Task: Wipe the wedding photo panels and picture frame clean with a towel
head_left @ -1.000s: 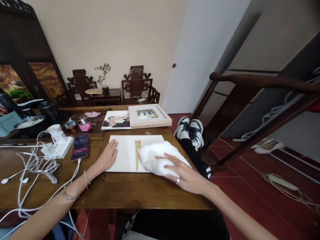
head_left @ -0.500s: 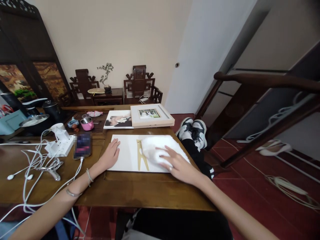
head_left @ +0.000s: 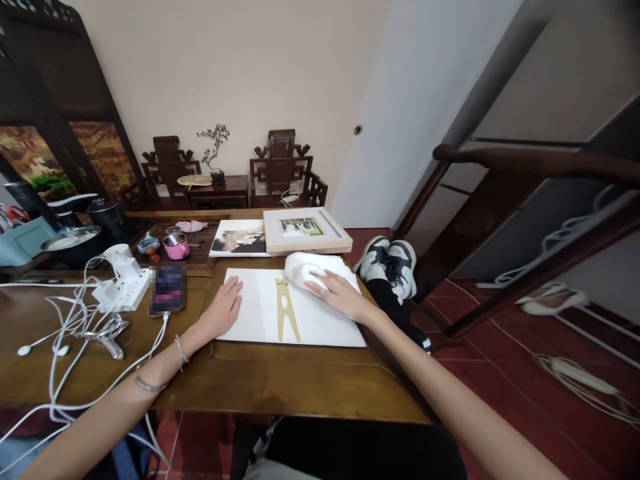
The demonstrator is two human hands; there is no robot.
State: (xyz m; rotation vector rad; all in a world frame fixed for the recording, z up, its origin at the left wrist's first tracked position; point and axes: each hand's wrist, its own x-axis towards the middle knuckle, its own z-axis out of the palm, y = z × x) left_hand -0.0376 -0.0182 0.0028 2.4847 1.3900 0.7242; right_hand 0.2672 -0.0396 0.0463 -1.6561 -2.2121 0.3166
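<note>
A flat white board (head_left: 255, 323) lies on the brown wooden table, with a gold, forked shape (head_left: 285, 312) across its middle; I cannot tell whether that is a stand fixed to it or a print. My left hand (head_left: 226, 308) rests flat on the board's left edge, fingers stretched out and holding nothing. Over the upper right part of the board, my right hand (head_left: 343, 293) grips a bunched white cloth (head_left: 313, 270), which hides that corner. Just beyond the board are a framed picture (head_left: 307, 230) and a photo panel (head_left: 239, 239), side by side.
To the left lie a phone (head_left: 167, 290) on a cable, a white power strip (head_left: 123, 288) with tangled cords and a clear plastic object (head_left: 107, 335). A pink cup (head_left: 176, 247) and a pan (head_left: 73, 243) stand farther back. A dark wooden chair (head_left: 500, 160) is at the right.
My right hand has moved the white cloth up and away across the board, uncovering its lower right part and more of the gold shape. My left hand stays in place.
</note>
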